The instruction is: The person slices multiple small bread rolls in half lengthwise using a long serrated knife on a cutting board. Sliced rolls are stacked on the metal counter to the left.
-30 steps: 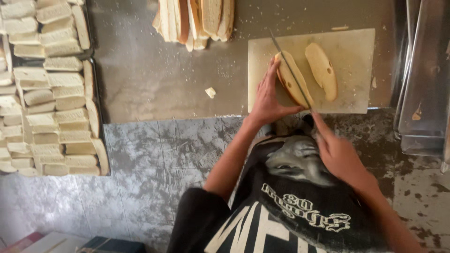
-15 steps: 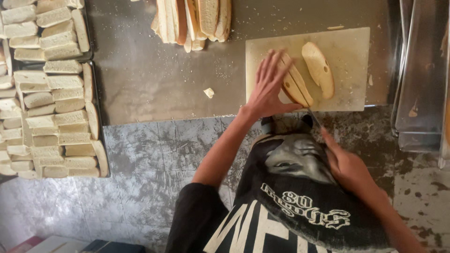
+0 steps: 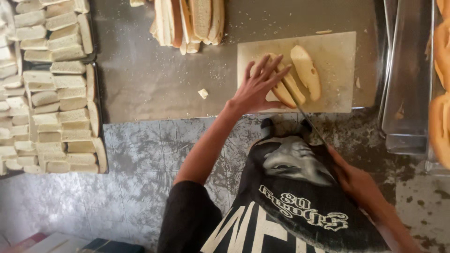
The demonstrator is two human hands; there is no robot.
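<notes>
- Bread slicing well underway here. The left hand (image 3: 257, 86) lies flat with fingers spread, pressing down on a long bread roll (image 3: 287, 89) on the pale cutting board (image 3: 337, 51). So its grip is wide, palm on the loaf rather than closed around it.
- The right hand (image 3: 354, 180) is down by the person's body, grip closed around the handle of a long thin knife (image 3: 309, 124). The blade runs up and into the roll lengthwise, just beside the left fingertips.
- One slice (image 3: 307, 77) already lies on the board, just to the right of the roll being cut. The rest of that roll looks only partly split, hard to tell how deep the blade sits.
- Done pile, I'd say: a stack of cut bread slices (image 3: 190, 21) stands on edge at the top of the worktop, and trays of cut bread pieces (image 3: 51, 89) are packed in tight rows on the left.
- Still to go, by my guess: browned rolls (image 3: 440, 126) at the far right edge, next to empty metal trays (image 3: 405, 93).
- The worktop (image 3: 140, 79) is grey metal, dusted with crumbs, one small bread scrap (image 3: 202, 93) lying loose.
- Below it there's a worn, mottled grey floor (image 3: 93, 187).
</notes>
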